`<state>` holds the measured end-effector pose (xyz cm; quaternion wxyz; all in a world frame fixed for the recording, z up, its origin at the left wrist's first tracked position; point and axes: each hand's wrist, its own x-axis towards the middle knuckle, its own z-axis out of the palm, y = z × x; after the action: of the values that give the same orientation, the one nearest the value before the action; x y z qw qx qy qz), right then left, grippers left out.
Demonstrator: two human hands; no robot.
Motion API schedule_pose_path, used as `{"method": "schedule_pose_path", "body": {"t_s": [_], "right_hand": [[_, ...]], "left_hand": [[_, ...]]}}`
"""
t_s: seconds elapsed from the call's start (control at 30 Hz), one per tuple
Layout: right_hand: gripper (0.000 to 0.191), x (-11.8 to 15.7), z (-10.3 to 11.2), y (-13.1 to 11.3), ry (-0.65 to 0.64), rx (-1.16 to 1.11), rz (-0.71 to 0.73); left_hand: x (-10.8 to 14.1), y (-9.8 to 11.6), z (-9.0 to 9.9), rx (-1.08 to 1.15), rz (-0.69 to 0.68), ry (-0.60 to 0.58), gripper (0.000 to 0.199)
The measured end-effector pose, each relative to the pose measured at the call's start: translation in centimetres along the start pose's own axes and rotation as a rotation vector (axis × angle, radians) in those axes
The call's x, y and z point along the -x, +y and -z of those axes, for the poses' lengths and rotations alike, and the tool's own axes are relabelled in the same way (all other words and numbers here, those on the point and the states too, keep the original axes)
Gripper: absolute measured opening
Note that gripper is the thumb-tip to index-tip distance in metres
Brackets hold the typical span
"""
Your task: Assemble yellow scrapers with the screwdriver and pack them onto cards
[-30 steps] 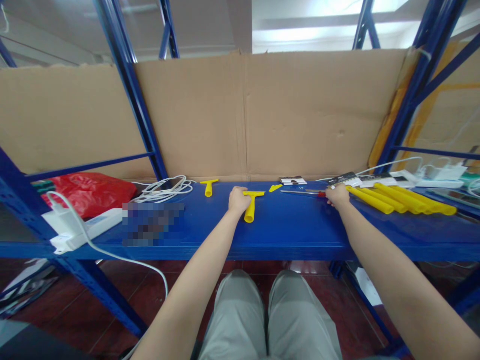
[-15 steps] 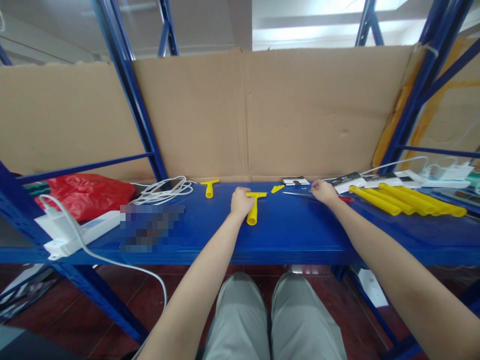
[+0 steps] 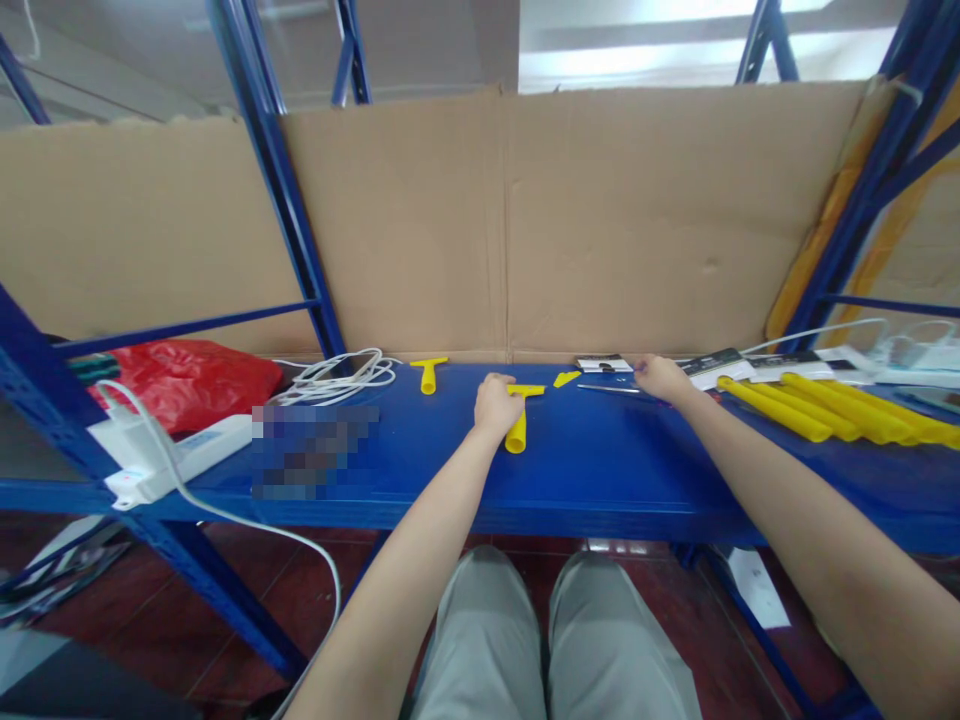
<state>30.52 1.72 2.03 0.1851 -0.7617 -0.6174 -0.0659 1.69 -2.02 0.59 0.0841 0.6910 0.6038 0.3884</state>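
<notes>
My left hand [image 3: 496, 404] is closed around the left end of the crossbar of a yellow T-shaped tube piece [image 3: 516, 432], whose hollow stem points toward me on the blue shelf. My right hand [image 3: 660, 378] is further right, its fingers pinched together over the shelf. What they hold, if anything, is too small to make out. By these fingertips lies a thin metal blade [image 3: 606, 388]; a reddish part shows behind the hand, mostly hidden. A small flat yellow piece [image 3: 567, 379] lies between my hands. Another yellow T-shaped piece [image 3: 428, 376] is at the back left.
Several yellow tubes [image 3: 810, 420] lie at right, before black-and-white cards [image 3: 716, 368]. Another card [image 3: 604, 365] is at the back. On the left are a white cable coil [image 3: 337, 378], a red bag [image 3: 195, 382] and a power strip [image 3: 214, 440]. Cardboard [image 3: 420, 230] walls the back.
The view has shifted slightly, moving the scene to the right. My left hand still holds the T-shaped piece, and my right hand remains by the blade with its fingers pinched.
</notes>
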Motion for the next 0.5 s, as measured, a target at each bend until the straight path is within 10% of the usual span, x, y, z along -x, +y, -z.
{"method": "schedule_pose_path", "body": {"t_s": [0.5], "right_hand": [[0.053,-4.7,-3.5,-2.1,-0.068,-0.083,-0.242]], "left_hand": [[0.8,0.7,-0.5,0.01,-0.075,-0.038,0.035]]}}
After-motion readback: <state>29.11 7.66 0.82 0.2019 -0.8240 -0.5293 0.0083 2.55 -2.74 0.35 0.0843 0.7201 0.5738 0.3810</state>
